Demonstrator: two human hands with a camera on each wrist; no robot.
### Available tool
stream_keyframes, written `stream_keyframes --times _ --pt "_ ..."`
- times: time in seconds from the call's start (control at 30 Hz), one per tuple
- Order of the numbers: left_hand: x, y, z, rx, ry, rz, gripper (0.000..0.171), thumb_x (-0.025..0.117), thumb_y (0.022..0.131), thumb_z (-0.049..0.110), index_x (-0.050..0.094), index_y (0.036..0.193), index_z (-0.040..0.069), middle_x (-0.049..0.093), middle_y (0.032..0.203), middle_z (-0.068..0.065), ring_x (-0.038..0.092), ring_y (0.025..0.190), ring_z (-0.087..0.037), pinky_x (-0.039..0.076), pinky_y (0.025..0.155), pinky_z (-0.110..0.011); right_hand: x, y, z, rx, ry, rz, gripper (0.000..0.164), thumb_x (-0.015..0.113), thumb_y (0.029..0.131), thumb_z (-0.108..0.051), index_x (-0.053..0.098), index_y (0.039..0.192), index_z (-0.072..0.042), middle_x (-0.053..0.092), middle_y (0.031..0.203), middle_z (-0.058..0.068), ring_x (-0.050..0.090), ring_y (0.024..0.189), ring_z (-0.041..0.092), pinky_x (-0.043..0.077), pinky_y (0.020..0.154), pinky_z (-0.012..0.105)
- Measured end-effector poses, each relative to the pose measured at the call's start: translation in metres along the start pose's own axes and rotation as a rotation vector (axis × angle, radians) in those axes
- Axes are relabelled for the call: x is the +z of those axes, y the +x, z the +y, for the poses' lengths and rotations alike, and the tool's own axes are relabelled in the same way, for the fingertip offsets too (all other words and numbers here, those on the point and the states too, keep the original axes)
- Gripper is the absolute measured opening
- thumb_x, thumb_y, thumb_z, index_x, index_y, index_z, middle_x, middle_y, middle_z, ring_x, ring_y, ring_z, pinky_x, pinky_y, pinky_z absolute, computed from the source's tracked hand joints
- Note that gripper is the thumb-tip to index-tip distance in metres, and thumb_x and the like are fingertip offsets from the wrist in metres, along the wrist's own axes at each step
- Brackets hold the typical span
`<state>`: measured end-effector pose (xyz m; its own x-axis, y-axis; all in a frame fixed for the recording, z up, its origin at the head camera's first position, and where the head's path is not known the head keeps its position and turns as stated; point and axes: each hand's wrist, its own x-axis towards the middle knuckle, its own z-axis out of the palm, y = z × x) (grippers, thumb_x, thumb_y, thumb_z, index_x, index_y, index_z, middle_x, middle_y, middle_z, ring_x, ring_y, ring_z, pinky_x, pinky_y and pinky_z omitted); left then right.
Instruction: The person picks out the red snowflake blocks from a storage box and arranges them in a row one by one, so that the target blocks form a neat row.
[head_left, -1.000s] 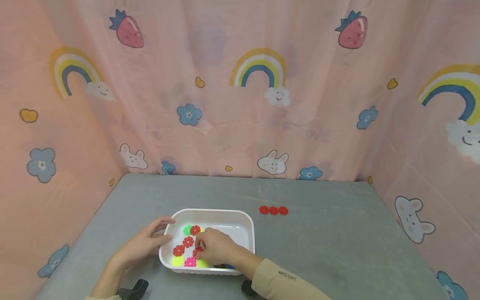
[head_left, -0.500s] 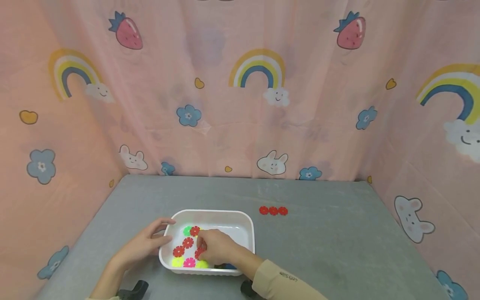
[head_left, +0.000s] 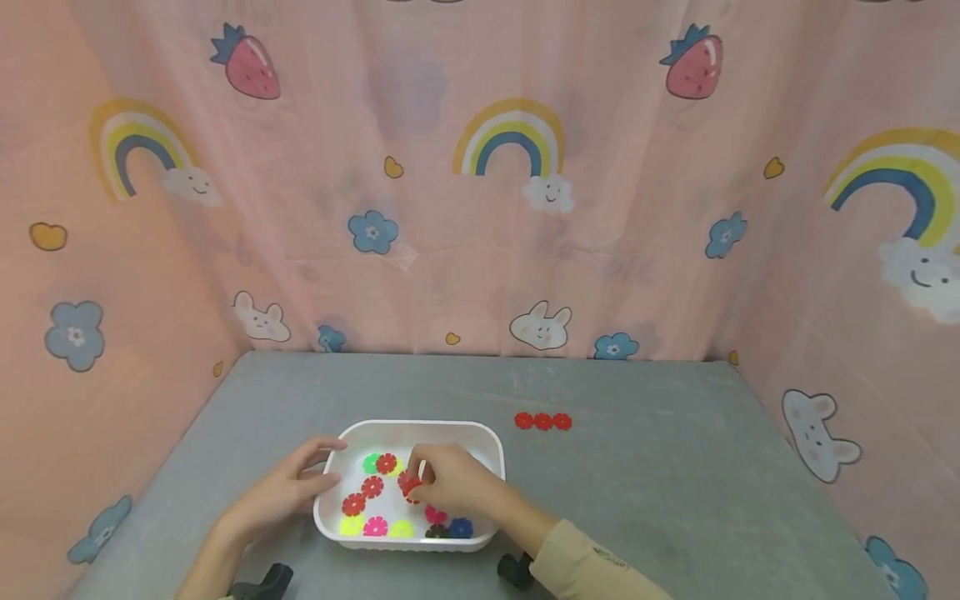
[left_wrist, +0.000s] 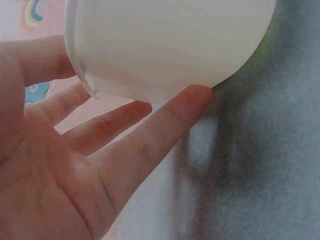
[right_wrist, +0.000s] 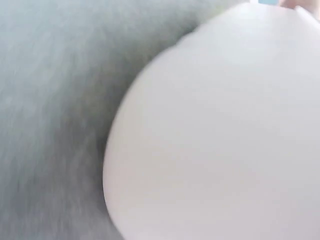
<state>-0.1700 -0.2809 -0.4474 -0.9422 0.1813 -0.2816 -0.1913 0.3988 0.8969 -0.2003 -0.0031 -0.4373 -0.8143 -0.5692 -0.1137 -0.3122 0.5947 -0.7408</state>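
A white plastic tray holds several notched plastic discs. My left hand rests at the tray's left end with fingers fairly straight. In the left wrist view, its thumb touches the outer wall. My right hand is over the tray's middle and pinches red notched discs, seemingly two together, partly hidden by its fingers. Left of these lie a red pair and a red disc between green and yellow ones. Along the near wall are yellow, pink, black and blue discs.
A joined row of three red discs lies on the grey table, beyond the tray's right end. A pink patterned curtain surrounds the table's back and sides. The right wrist view shows mostly the tray's outer wall.
My right hand has moved right and slightly away from me with the red discs, uncovering pink, black and blue discs by the near wall. My left hand stays on the tray.
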Motion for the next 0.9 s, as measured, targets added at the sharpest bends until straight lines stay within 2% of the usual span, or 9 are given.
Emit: stream_keyframes --times 0.2,0.37,0.67,0.9 --pt "-0.001 -0.002 0.001 -0.005 0.006 0.003 0.055 0.068 0.098 0.024 0.046 0.145 0.008 0.031 0.156 -0.032 0.045 0.133 -0.053 0.058 0.088 -0.050 -0.019 -0.007 0.006 -0.052 -0.009 0.045 0.020 0.082 0.087 -0.017 0.062 0.089 -0.021 0.057 0.071 -0.007 0.053 0.062 0.008 0.046 0.054 0.021" --pt "-0.001 -0.001 0.000 -0.006 0.001 0.008 0.055 0.069 0.097 0.024 0.046 0.145 0.009 0.031 0.156 -0.031 0.045 0.133 -0.053 0.059 0.088 -0.050 -0.035 -0.015 0.013 -0.105 0.038 0.092 0.019 0.081 0.087 -0.014 0.063 0.090 -0.019 0.057 0.072 -0.007 0.055 0.065 0.010 0.048 0.055 0.022" --pt "-0.001 0.000 -0.001 -0.006 -0.004 0.000 0.055 0.069 0.097 0.024 0.046 0.145 0.008 0.032 0.155 -0.031 0.045 0.133 -0.052 0.059 0.088 -0.049 -0.060 -0.030 0.032 -0.082 0.093 0.187 0.014 0.077 0.091 -0.012 0.065 0.098 -0.015 0.061 0.078 -0.003 0.059 0.066 0.014 0.055 0.058 0.025" --pt "-0.001 0.000 -0.001 -0.014 -0.004 0.004 0.056 0.069 0.097 0.025 0.046 0.145 0.009 0.032 0.156 -0.031 0.043 0.135 -0.053 0.059 0.087 -0.049 -0.079 -0.036 0.052 0.002 0.095 0.278 0.013 0.074 0.092 -0.006 0.067 0.100 -0.013 0.063 0.082 0.000 0.061 0.068 0.015 0.058 0.060 0.026"
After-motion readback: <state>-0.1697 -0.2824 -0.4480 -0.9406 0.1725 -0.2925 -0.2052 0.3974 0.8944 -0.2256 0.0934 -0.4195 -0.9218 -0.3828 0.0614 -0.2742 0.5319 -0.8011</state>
